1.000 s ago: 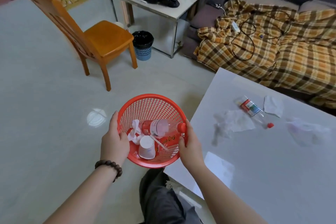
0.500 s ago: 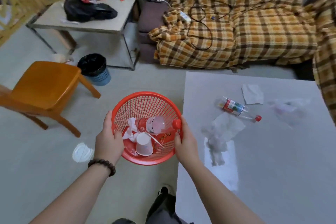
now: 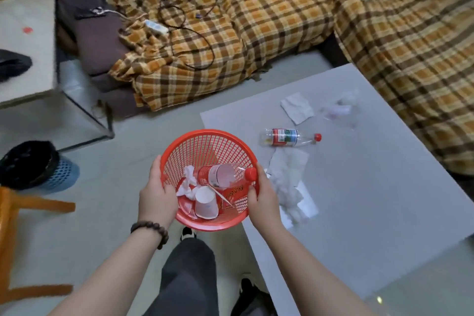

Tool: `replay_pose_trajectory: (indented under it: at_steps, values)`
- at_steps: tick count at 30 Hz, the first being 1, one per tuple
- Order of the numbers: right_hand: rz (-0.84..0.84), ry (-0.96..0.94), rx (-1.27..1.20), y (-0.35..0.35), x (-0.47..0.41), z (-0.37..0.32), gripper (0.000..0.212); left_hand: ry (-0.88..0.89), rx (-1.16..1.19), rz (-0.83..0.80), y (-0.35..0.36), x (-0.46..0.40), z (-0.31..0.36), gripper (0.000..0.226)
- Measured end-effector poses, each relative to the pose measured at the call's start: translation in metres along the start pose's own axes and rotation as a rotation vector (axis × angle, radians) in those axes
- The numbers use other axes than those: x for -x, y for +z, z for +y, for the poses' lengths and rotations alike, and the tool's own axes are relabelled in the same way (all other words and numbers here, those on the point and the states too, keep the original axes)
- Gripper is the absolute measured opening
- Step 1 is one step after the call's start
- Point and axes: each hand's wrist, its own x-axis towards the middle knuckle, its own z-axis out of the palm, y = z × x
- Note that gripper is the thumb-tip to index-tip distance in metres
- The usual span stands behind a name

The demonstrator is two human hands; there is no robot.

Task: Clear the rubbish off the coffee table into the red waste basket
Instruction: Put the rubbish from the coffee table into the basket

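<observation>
Grey worktop (image 3: 359, 187) w/ plaid sofa behind: clear plastic bottle (image 3: 287, 137) lies on it, light, slick; grip mid-body. Left hand (image 3: 156, 194) & right hand (image 3: 263, 196) fingers clamped on red mesh waste basket (image 3: 205, 141) rim, beside worktop edge.

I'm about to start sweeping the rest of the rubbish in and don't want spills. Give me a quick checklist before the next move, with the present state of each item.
1. Red mesh plastic waste basket gripped on both sides: ok, left hand and right hand both hold its rim.
2. Basket beside the grey coffee table edge: ok.
3. A hand free to pick up rubbish: not ok, both are on the basket.
4. Room left in the basket: ok, contents only cover the bottom.
5. Table cleared: not ok; clear plastic bottle with red cap, crumpled white tissue, white napkin and clear plastic wrapper remain.
</observation>
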Motion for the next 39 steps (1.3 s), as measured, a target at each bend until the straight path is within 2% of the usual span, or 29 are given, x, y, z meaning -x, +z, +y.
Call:
replay_pose_trajectory:
  at_steps: [8,13,18,22,27,30,33,36,39]
  values:
    - [0.178,0.152,-0.051,0.043,-0.03,-0.029,0.054,0.083,-0.048,-0.261,-0.007,-0.099,0.008,0.059]
    - [0.261,0.249,-0.099,0.048,-0.032,-0.023,0.063,0.171,-0.107,-0.331,0.003,-0.138,0.017,0.062]
    - [0.438,0.421,0.15,0.02,-0.022,0.032,0.07,0.195,-0.153,-0.376,0.024,-0.158,0.017,0.061]
    - [0.38,0.595,0.309,-0.001,-0.035,0.088,0.075,0.24,-0.199,-0.376,0.042,-0.167,0.017,0.061]
    - [0.209,0.608,0.423,-0.004,-0.07,0.146,0.079,0.288,-0.255,-0.33,0.061,-0.177,0.011,0.059]
    - [0.146,0.6,0.424,0.001,-0.085,0.171,0.069,0.247,-0.259,-0.3,0.069,-0.181,0.005,0.062]
    - [0.15,0.617,0.346,0.002,-0.092,0.182,0.046,0.209,-0.266,-0.314,0.073,-0.182,0.004,0.063]
    - [0.221,0.639,0.24,-0.004,-0.095,0.17,0.024,0.199,-0.28,-0.314,0.074,-0.178,0.013,0.062]
    - [0.311,0.556,0.064,-0.015,-0.095,0.138,0.021,0.217,-0.261,-0.308,0.072,-0.169,0.028,0.061]
